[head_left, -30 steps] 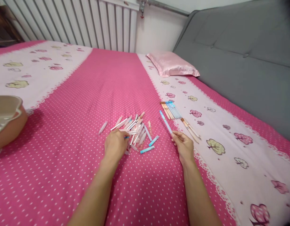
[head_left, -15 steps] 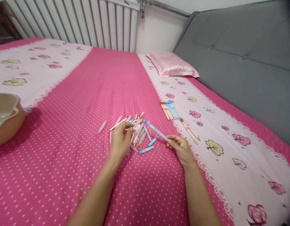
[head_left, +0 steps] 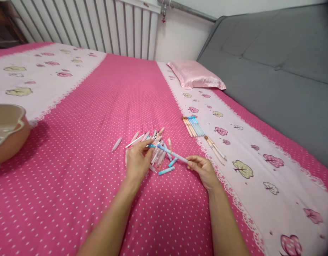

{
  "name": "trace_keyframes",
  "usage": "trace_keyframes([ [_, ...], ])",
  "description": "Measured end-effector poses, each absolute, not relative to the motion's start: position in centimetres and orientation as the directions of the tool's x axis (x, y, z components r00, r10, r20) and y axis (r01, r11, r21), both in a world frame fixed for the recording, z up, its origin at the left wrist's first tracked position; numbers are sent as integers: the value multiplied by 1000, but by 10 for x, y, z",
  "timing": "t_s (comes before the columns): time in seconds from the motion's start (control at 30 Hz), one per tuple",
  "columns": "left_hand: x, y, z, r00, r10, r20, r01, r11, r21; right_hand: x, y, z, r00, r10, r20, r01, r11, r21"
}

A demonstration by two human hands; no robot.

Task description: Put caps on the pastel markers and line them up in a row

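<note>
A light blue pen [head_left: 172, 154] is held level above a pile of pens [head_left: 153, 149] on the pink dotted bedsheet. My right hand [head_left: 202, 169] pinches its right end. My left hand [head_left: 137, 160] is closed with its fingertips at the pen's left tip, where a small blue cap [head_left: 151, 145] shows. Two loose blue pens [head_left: 166, 170] lie just below the held one. A neat row of orange and blue pens [head_left: 193, 125] lies to the right on the pale strip, with two more pens [head_left: 214, 148] beside it.
A single pink pen [head_left: 116, 144] lies left of the pile. A brown bowl with a beige lid [head_left: 6, 131] sits at the left edge. A pink pillow [head_left: 194, 74] lies by the grey headboard [head_left: 273, 71]. A radiator [head_left: 100, 25] stands behind the bed.
My right hand swung the blue pen from pointing away to lying sideways over the pile. My left hand rose from the pile and met the pen's tip with a small blue cap.
</note>
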State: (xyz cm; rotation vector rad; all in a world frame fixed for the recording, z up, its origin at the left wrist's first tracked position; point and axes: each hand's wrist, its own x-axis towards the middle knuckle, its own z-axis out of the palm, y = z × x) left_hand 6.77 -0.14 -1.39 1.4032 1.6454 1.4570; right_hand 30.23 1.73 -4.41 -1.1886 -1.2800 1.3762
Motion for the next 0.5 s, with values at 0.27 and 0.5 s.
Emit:
trace_keyframes([
  [0.27, 70, -5, -4, -343, 892, 295, 507, -89, 857, 303, 17, -46, -162, 984, -78, 43, -72, -996],
  [0.5, 70, -6, -4, -316, 884, 345, 572, -112, 813, 302, 17, -46, -149, 987, -65, 71, -55, -996],
])
